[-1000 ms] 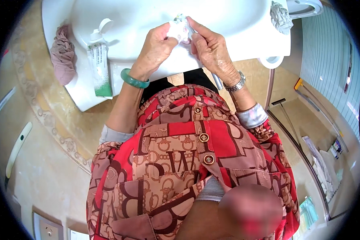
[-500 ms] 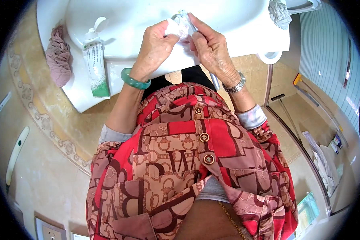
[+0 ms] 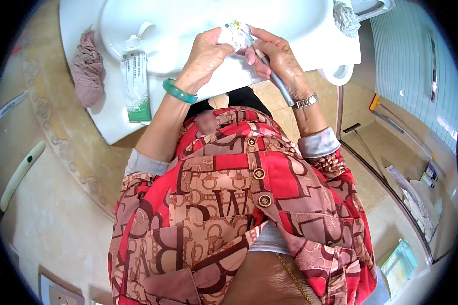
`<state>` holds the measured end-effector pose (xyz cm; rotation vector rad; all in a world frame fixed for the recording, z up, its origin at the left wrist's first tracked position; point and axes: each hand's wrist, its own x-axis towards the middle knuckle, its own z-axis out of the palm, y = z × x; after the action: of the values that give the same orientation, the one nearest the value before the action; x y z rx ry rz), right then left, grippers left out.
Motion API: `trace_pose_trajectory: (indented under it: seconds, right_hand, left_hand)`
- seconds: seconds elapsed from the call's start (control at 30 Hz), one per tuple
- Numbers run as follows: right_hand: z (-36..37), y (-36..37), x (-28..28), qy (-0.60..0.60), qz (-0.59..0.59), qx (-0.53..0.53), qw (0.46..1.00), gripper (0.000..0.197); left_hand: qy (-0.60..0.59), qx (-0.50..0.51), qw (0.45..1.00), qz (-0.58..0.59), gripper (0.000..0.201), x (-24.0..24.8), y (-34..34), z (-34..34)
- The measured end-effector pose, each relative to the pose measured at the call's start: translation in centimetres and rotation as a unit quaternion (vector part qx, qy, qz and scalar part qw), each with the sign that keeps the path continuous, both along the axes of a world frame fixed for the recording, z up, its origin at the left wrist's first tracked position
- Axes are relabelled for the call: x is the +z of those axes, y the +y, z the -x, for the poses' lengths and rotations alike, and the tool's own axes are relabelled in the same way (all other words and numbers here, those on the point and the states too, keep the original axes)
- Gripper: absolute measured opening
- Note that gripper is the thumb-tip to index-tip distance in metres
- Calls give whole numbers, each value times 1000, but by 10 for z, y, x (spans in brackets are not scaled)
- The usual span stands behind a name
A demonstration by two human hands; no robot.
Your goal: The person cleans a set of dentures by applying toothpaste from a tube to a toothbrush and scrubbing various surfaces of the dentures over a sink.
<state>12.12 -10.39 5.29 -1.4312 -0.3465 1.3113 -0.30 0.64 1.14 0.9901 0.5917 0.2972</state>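
Over the front edge of the sink (image 3: pixel 191 15), my left hand (image 3: pixel 204 60) pinches a small white thing (image 3: pixel 232 37) with a patch of yellow at its far end. Glare and my fingers hide what kind it is. My right hand (image 3: pixel 281 60) is closed around a slim grey-blue handle (image 3: pixel 276 81), which looks like a toothbrush. Its far end rests against the white thing; the bristles do not show clearly. On the sink's left ledge lies a white and green squeeze tube (image 3: pixel 136 84), its flip cap raised.
A crumpled mauve cloth (image 3: pixel 88 71) lies left of the tube. At the sink's right end sits a grey crumpled cloth (image 3: pixel 345 19), with a white ring-shaped part (image 3: pixel 337 76) below. A squeegee (image 3: pixel 364 145) stands farther right, beyond a dark floor rail (image 3: pixel 387 190).
The view has shifted, so the sink things appear farther right. My right hand has tilted the handle outward, baring more of it. Both hands keep their hold.
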Motion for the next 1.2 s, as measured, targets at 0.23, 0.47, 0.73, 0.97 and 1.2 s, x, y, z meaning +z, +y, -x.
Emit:
trace_pose_trajectory:
  seconds: [0.23,0.47,0.73,0.97,1.2]
  right_hand:
    - [-30,-12,16,72,-8,-9,997,37]
    - [-15,-8,2,-183,22,75,980,40]
    - [25,-22,13,-500,-36,98,860,45]
    - [26,-9,15,-511,-48,111,851,44]
    - [25,13,10,-481,-23,132,866,43]
  left_hand:
    - [88,-61,977,-182,20,16,-6,-24]
    - [130,-50,972,-191,16,7,-8,-21]
    - [146,-6,967,-209,18,17,-11,-14]
    - [132,12,983,-129,16,18,-8,-6]
    - [149,-27,978,-142,16,8,-3,2]
